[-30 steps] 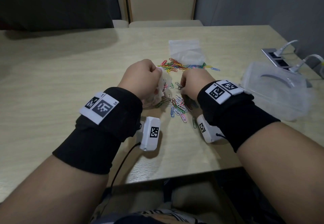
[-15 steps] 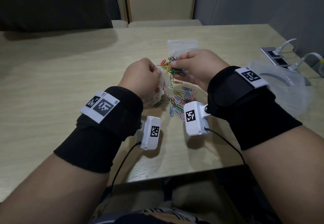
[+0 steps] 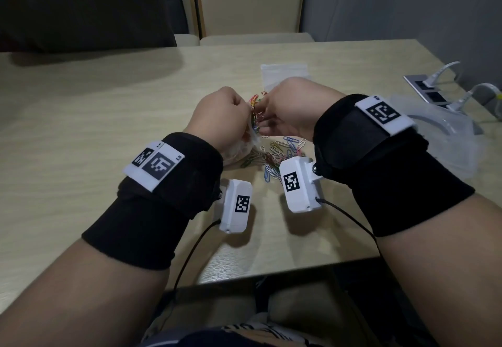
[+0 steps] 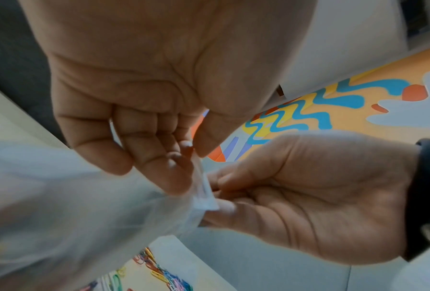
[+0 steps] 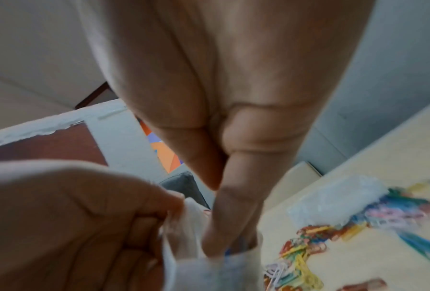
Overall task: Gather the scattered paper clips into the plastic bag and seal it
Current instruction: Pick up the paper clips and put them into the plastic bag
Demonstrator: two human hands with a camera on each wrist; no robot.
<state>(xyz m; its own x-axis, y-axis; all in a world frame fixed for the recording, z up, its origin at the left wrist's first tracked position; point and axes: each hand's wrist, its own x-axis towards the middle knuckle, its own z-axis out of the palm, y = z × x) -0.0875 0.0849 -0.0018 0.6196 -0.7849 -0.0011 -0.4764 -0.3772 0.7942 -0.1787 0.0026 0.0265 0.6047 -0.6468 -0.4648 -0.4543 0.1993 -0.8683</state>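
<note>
Mid-load at the table [image 3: 81, 118]: the left hand [image 3: 220, 118] has its fingers curled round the mouth of the plastic bag [image 4: 59, 206], pinching the rim and holding it up just above the tabletop. The right hand [image 3: 288, 112] is right against it, fingertips [image 5: 216, 236] dipped into the opening with a bunch of coloured paper clips [image 3: 254, 118] pinched between them, by the look of it a fresh batch going in.

How far along? I'd call it partway. Some colour shows through the film low in the bag, so a few clips look to be inside already, but plenty are left: one loose scatter [image 3: 274, 156] lies on the wood directly under the hands, and a second heap [image 5: 308, 246] lies beyond them, beside a spare flat bag [image 3: 282, 72]. The sealing is not yet begun; the bag's mouth is wide open.

The count: two hands, two plastic bags — one in use, one lying flat — and two patches of clips on the table, each too tangled to number. A clear plastic tub [image 3: 445, 134] sits off to the right.
</note>
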